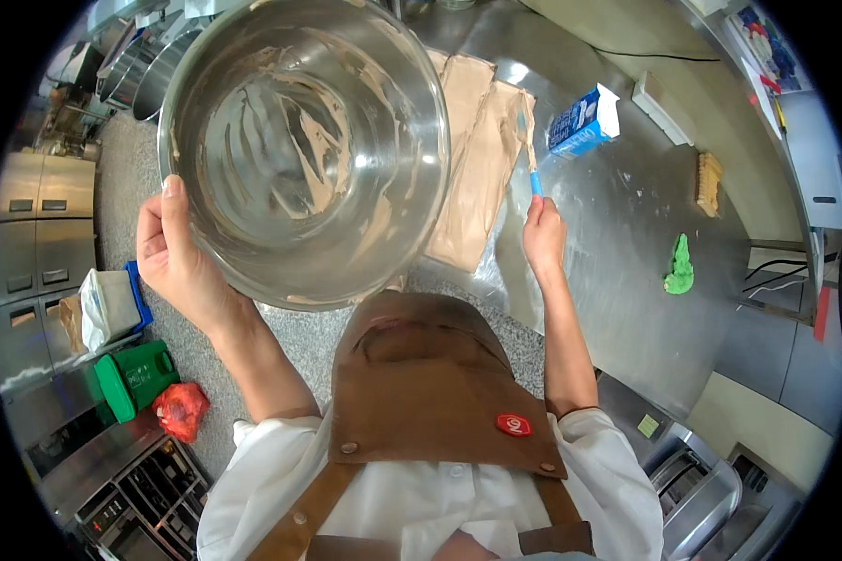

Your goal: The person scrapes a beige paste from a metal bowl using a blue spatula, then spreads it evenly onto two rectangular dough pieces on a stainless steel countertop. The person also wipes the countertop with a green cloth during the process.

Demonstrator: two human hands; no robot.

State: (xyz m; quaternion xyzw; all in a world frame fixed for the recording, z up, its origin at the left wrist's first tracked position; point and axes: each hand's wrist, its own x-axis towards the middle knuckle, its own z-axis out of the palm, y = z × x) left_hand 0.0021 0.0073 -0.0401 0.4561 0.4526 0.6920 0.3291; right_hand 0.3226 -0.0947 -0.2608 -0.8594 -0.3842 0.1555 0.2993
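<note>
My left hand (182, 248) grips the rim of a large steel mixing bowl (419, 140), lifted and tilted so its inside shows. Streaks of light brown cream (323, 154) cling to the bowl's bottom and wall. In my right hand (544, 236) is the blue handle of a spatula (535, 183), its blade smeared with the same cream. The blade lies at the right edge of a wide, flat layer of light brown cream (482, 159) on the steel table. Part of that layer is hidden behind the bowl.
On the steel table (617, 280) stand a blue and white carton (582, 123), a crumpled green cloth (680, 265) and a yellowish scalloped block (708, 184) by the wall. To the left on the floor are a green bin (136, 379) and a red bag (181, 411).
</note>
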